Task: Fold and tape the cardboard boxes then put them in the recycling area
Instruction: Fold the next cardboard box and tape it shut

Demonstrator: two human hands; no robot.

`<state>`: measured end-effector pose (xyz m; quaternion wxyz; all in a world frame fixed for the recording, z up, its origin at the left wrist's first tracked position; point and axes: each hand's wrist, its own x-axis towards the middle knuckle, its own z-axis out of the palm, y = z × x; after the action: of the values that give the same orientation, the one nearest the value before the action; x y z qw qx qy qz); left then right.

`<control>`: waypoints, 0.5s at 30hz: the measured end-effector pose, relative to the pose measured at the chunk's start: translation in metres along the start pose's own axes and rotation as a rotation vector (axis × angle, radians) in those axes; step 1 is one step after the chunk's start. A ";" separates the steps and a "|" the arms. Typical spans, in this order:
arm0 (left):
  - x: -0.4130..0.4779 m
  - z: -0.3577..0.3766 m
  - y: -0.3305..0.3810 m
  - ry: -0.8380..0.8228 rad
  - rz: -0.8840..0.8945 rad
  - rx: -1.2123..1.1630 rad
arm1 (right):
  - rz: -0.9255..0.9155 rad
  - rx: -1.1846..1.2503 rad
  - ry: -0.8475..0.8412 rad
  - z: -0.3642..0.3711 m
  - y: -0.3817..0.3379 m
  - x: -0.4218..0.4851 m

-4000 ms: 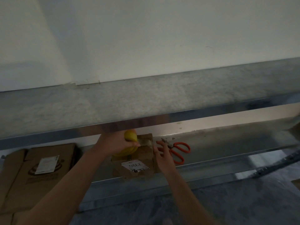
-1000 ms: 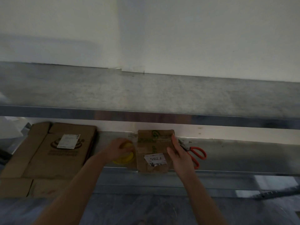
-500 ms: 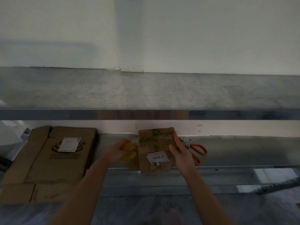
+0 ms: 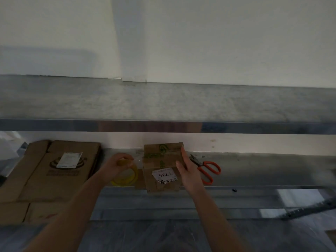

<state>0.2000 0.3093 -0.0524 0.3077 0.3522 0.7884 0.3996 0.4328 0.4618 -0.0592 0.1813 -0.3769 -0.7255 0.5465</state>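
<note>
A small folded cardboard box (image 4: 161, 164) with a white label lies on the lower metal shelf (image 4: 263, 171), its near end reaching past the shelf's front edge. My right hand (image 4: 189, 168) rests against its right side with straight fingers. Just left of the box, my left hand (image 4: 116, 165) grips a yellow roll of clear tape (image 4: 127, 176), and a strip of tape runs from the roll to the box's top. Orange-handled scissors (image 4: 207, 169) lie right of the box, partly behind my right hand.
A stack of flattened cardboard boxes (image 4: 54, 171) lies at the left of the same shelf. An upper shelf (image 4: 163, 102) overhangs the work spot, with a white wall behind. Grey floor shows below.
The box has been laid flatter on the shelf. My left hand has pulled the tape roll slightly left, away from the box, stretching a strip of tape. My right hand stays on the box's right side.
</note>
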 end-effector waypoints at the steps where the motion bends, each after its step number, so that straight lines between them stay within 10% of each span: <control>1: -0.002 0.000 0.002 -0.003 -0.005 -0.026 | -0.011 -0.021 -0.014 -0.002 -0.001 0.001; 15: -0.001 0.004 0.016 -0.017 0.009 0.145 | -0.089 -0.975 -0.007 -0.077 0.089 0.004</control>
<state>0.2087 0.3172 -0.0404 0.2863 0.3806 0.8110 0.3399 0.5129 0.5259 -0.1172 0.0047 -0.3846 -0.9130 0.1358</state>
